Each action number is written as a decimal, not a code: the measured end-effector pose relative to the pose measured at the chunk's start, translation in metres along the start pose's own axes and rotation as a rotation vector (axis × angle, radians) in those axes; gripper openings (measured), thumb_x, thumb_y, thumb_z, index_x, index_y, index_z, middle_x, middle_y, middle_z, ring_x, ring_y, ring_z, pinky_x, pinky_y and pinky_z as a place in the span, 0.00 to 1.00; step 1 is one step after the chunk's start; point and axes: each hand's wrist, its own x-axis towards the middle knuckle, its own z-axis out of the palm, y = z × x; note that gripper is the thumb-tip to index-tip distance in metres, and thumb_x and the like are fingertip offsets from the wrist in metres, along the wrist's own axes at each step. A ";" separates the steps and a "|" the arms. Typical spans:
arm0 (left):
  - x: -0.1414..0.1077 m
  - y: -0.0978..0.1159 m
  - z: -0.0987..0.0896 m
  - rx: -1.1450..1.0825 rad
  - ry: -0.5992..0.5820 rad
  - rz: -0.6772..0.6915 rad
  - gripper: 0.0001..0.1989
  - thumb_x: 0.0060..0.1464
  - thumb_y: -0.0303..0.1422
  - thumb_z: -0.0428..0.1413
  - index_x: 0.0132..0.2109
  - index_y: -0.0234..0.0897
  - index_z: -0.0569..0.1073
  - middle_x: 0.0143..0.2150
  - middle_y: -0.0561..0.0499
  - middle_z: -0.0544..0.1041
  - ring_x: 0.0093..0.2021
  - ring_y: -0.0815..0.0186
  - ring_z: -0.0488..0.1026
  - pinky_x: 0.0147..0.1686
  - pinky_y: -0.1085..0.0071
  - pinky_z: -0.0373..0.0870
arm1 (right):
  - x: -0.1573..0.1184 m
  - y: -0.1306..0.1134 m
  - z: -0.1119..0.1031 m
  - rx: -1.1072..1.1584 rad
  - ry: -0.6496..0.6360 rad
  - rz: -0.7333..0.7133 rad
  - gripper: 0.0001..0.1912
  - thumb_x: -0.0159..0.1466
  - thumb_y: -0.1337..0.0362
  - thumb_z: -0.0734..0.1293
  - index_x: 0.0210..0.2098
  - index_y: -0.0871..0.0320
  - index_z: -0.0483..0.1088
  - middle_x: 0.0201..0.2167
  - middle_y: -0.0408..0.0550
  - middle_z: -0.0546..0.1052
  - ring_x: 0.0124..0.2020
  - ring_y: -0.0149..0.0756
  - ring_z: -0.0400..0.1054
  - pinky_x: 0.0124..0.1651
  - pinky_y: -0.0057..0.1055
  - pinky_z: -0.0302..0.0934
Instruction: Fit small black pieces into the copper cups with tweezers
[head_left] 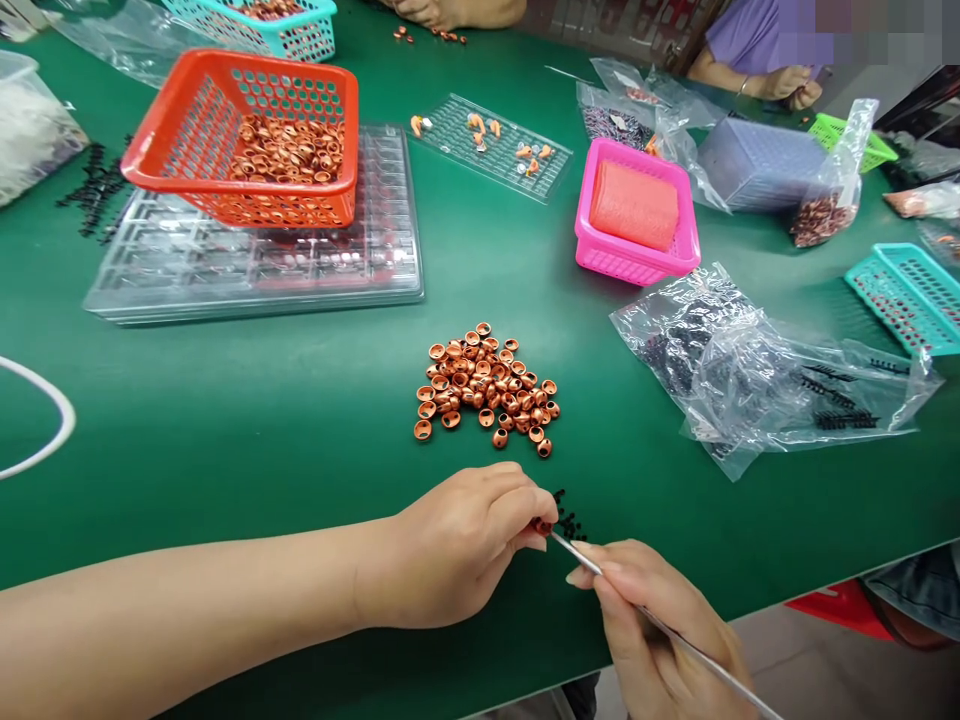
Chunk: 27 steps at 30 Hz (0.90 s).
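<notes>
Both hands (pixel 454 545) near the table edge (pixel 780 600), copper pieces (pixel 487 385) amid open green.

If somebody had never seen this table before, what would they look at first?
Probably the heap of shiny copper-coloured pieces in the middle of the green table, just beyond the two hands. Next, maybe the big orange-red basket at the upper left, holding lots more pieces, and the bright pink basket right of the middle, with a red block inside.
</notes>
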 end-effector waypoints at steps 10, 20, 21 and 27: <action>0.001 0.000 -0.001 -0.034 0.009 -0.029 0.06 0.64 0.22 0.47 0.42 0.35 0.66 0.33 0.49 0.74 0.30 0.67 0.66 0.32 0.72 0.65 | 0.002 0.000 0.003 -0.023 0.030 0.025 0.12 0.62 0.75 0.66 0.42 0.55 0.72 0.34 0.45 0.81 0.36 0.36 0.78 0.39 0.33 0.75; 0.003 -0.007 0.000 -0.127 0.011 -0.110 0.04 0.62 0.25 0.54 0.43 0.36 0.72 0.31 0.52 0.74 0.31 0.69 0.69 0.33 0.76 0.67 | -0.003 0.009 0.002 -0.030 0.000 -0.062 0.18 0.60 0.79 0.67 0.46 0.55 0.71 0.40 0.48 0.81 0.41 0.36 0.77 0.42 0.33 0.75; 0.003 -0.008 0.000 -0.133 0.010 -0.111 0.04 0.62 0.25 0.54 0.43 0.36 0.72 0.32 0.52 0.74 0.31 0.70 0.69 0.33 0.76 0.67 | -0.003 0.010 0.002 -0.025 0.003 -0.058 0.18 0.59 0.79 0.67 0.46 0.56 0.70 0.40 0.48 0.81 0.42 0.37 0.77 0.42 0.34 0.75; 0.002 -0.011 0.002 -0.139 0.006 -0.123 0.04 0.61 0.26 0.55 0.43 0.36 0.72 0.31 0.53 0.73 0.32 0.70 0.70 0.34 0.76 0.66 | -0.002 0.006 0.003 -0.057 0.026 -0.043 0.17 0.60 0.78 0.67 0.45 0.54 0.71 0.39 0.47 0.81 0.40 0.36 0.78 0.41 0.33 0.75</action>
